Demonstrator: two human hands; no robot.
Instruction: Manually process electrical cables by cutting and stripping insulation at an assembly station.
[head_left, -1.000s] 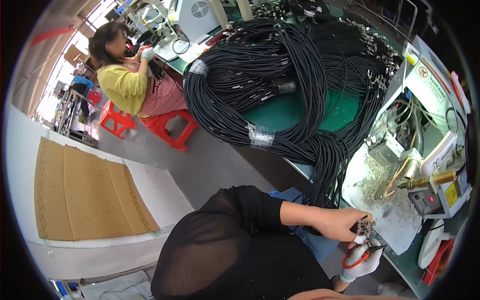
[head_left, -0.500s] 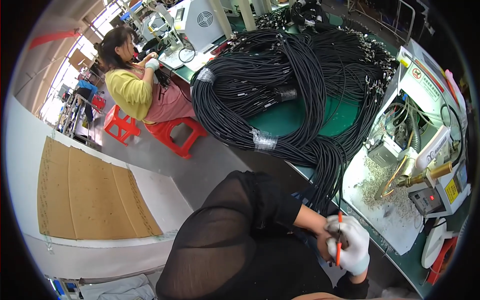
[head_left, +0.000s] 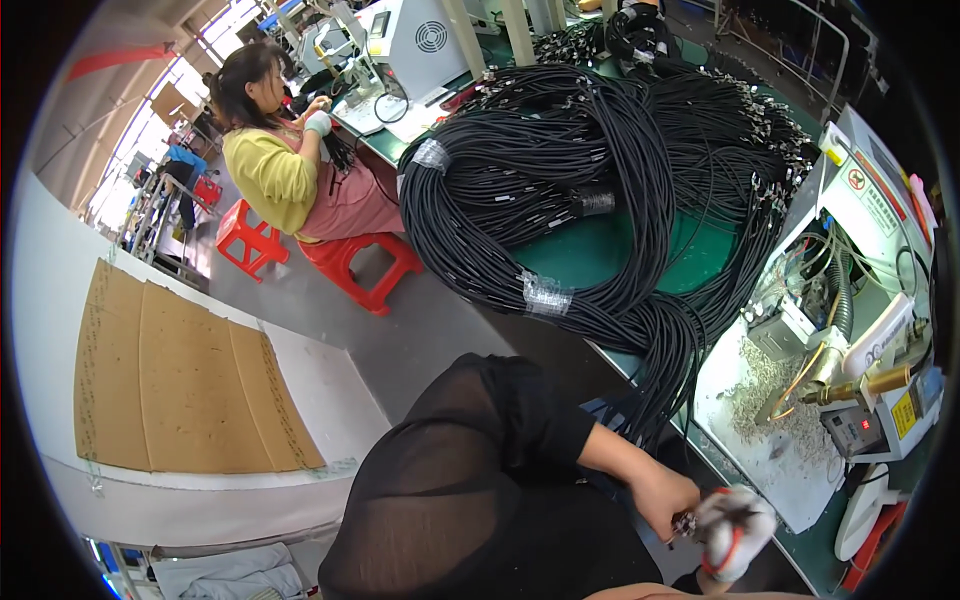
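My left hand (head_left: 665, 501) is bare and closed, low in front of my body. From its fingers sticks a small bunch of dark cable ends (head_left: 685, 524) with pale tips. My right hand (head_left: 745, 525), in a white glove, is closed right beside it, near the bunch. A slim orange-handled hand tool (head_left: 733, 548) curves along the gloved fingers; blur hides its working end. Above the hands, a hanging length of black cables (head_left: 665, 385) drops over the table edge from the large coiled cable bundle (head_left: 460, 240), which is bound with clear wrap.
A machine (head_left: 870, 200) with a brass-coloured nozzle stands at right, its white tray (head_left: 800, 480) strewn with small scraps. The green table (head_left: 570, 250) carries more cables. A co-worker (head_left: 270, 170) sits at far left near red stools (head_left: 365, 275). A cardboard-covered partition (head_left: 190, 380) stands at left.
Both hands have moved right and slightly down. The gloved hand has shifted off the bare one, so the bare hand and cable ends now show. The orange-handled tool has turned from upright.
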